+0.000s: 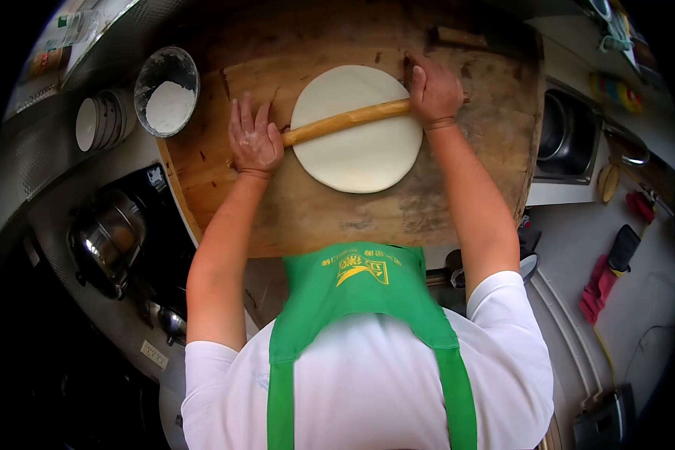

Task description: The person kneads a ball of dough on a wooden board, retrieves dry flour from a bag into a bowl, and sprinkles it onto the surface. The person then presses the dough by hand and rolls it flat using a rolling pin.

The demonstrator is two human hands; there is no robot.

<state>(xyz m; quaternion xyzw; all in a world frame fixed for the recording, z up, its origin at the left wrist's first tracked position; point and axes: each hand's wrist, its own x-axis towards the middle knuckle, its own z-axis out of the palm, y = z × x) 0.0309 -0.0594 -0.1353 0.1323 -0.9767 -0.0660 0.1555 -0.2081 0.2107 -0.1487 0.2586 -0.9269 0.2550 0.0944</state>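
Note:
A wooden rolling pin (pixel 345 124) lies slantwise across a large, flat round of pale dough (pixel 364 161) on the wooden board (pixel 315 221). Over the pin's left end rests my left hand (pixel 256 142), its fingers stretched out and spread, with flour on the skin. My right hand (pixel 435 94) is closed over the other end, and a short tip of the pin shows past it. Both hands are at the sides of the dough.
A bowl of white flour (pixel 170 107) stands left of the board, beside stacked bowls (pixel 97 121). Farther down on the left is a shiny metal pot (pixel 109 240). A sink (pixel 566 135) lies to the right. A small wooden piece (pixel 461 37) sits at the board's far edge.

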